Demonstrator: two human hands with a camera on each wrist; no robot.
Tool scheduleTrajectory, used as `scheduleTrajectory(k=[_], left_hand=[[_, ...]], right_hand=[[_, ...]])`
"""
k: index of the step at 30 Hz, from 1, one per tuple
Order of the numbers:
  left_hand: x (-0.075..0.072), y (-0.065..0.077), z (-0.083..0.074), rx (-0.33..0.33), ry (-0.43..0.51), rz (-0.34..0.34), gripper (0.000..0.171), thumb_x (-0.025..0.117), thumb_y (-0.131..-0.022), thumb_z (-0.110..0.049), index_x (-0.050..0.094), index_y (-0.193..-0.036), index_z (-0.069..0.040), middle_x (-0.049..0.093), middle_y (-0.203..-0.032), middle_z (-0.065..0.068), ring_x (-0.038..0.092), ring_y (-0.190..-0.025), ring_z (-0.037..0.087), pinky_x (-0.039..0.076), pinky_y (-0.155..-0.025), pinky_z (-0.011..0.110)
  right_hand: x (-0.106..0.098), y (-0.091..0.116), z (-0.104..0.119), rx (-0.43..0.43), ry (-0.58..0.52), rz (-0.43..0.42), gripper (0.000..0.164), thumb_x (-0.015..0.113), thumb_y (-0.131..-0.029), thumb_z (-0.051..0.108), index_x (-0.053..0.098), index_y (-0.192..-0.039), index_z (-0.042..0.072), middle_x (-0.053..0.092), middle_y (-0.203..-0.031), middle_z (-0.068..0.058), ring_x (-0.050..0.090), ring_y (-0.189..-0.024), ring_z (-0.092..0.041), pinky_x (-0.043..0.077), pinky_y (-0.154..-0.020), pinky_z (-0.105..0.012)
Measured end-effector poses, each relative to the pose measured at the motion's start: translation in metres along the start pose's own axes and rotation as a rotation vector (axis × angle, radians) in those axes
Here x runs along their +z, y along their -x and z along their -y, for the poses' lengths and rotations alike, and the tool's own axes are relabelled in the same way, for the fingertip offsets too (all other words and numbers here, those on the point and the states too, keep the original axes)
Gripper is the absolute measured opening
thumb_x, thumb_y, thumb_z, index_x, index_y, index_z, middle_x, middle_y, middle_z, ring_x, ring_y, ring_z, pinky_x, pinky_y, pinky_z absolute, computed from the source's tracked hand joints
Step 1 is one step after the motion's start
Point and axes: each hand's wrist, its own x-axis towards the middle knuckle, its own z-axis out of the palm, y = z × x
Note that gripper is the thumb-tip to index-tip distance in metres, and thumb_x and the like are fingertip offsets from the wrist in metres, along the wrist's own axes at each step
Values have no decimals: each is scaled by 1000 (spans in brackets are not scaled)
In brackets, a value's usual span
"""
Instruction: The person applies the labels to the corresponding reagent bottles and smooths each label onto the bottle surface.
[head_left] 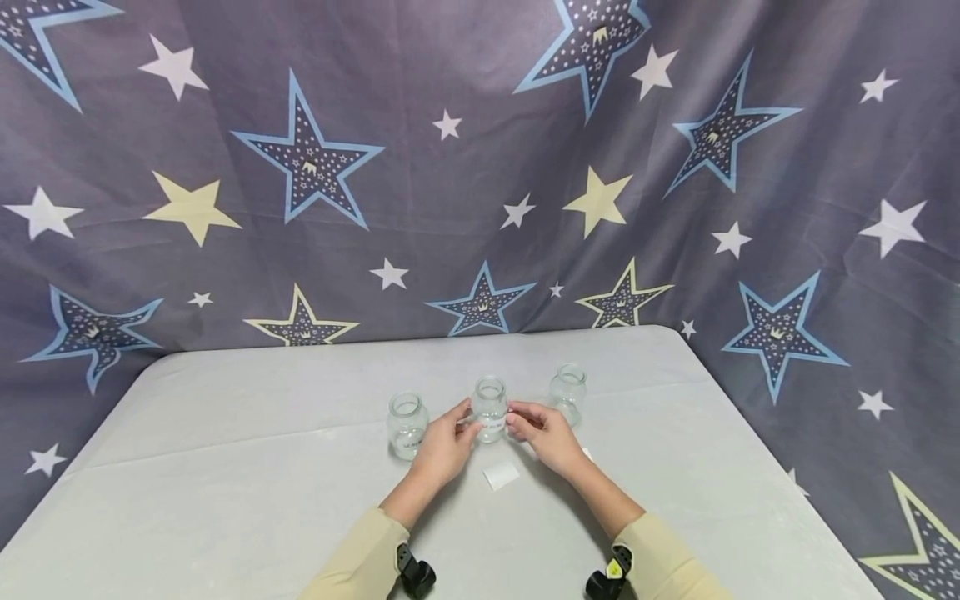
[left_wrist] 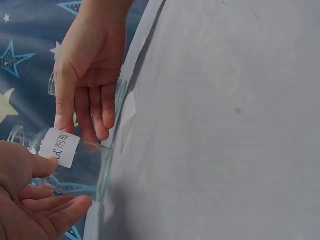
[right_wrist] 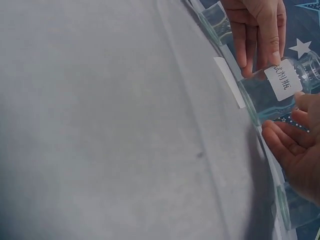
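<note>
A clear glass jar [head_left: 490, 400] stands upright on the table between both hands. It bears a white label [left_wrist: 61, 148] with handwritten characters. My left hand [head_left: 444, 447] holds the jar from the left, its thumb at the label's edge and its fingers along the glass behind. From the other side my right hand [head_left: 553, 439] grips the jar, thumb on the opposite edge of the label [right_wrist: 284, 80], fingers along the glass. Close to the left hand is a second glass jar [head_left: 407, 427] with a label low on its front. A third jar [head_left: 567, 392] stands behind the right hand, partly hidden.
A small white piece of paper [head_left: 501, 475] lies on the table in front of the middle jar. Another bit of white paper [head_left: 587, 454] shows beside the right wrist. The pale tablecloth [head_left: 225, 467] runs back to a hanging star-patterned cloth [head_left: 420, 208].
</note>
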Motion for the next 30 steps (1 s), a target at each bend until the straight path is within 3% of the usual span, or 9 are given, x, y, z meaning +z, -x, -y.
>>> scheduleTrajectory(k=[9, 15, 20, 25, 30], left_hand=[[-7, 10, -6, -39, -37, -5, 47, 62, -89, -21, 52, -128, 3, 62, -118, 21, 66, -96, 28, 54, -79, 36], [-12, 20, -16, -46, -58, 15, 33, 66, -85, -20, 63, -112, -1, 67, -110, 16, 67, -84, 20, 53, -66, 30], [-6, 25, -24, 2, -55, 69, 28, 68, -83, -21, 65, -104, -2, 69, -101, 12, 65, -78, 16, 49, -62, 25], [4, 26, -33, 69, -66, 122, 28, 70, -82, -23, 65, -101, -3, 70, -95, 11, 62, -74, 15, 47, -63, 23], [15, 25, -41, 88, -65, 166, 28, 72, -80, -22, 65, -99, -3, 70, -92, 10, 62, -74, 15, 48, -64, 24]], right_hand=[[-12, 6, 6, -26, 97, -8, 23, 63, -89, 13, 66, -106, -2, 69, -95, -18, 66, -79, -29, 52, -65, -19], [-29, 13, 6, -53, 209, 21, 20, 64, -88, 16, 68, -101, 1, 71, -90, -12, 62, -73, -9, 48, -65, -18], [-43, 20, 7, -71, 292, 45, 19, 65, -87, 17, 69, -98, 2, 69, -85, -6, 57, -70, -3, 47, -63, -18], [-57, 25, 8, -81, 343, 81, 17, 65, -87, 18, 69, -96, 4, 68, -81, -3, 57, -70, -5, 47, -63, -19], [-71, 29, 9, -97, 404, 124, 16, 65, -87, 17, 69, -95, 4, 68, -82, -2, 58, -72, -7, 48, -65, -20]])
